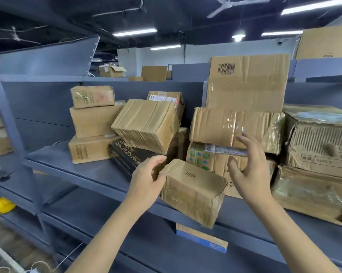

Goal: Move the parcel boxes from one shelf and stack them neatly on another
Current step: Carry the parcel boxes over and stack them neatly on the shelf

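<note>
A small taped cardboard parcel (193,191) marked "AEBE" hangs over the front edge of the blue-grey shelf (81,166). My left hand (146,179) grips its left end, fingers curled round the corner. My right hand (251,170) hovers spread just right of the parcel, not touching it, in front of a crumpled taped box (221,125) and a printed box (211,162) under it. More parcels crowd the shelf: a stack of three boxes (93,121) at left, a tilted ribbed box (146,125) on a black box (127,157).
A tall flattened carton (249,81) stands at the back. Battered large boxes (319,142) fill the shelf's right end. A lower shelf (111,217) holds a blue-edged box (201,238). The shelf upright (8,115) is at left, with yellow tape (2,204) beyond.
</note>
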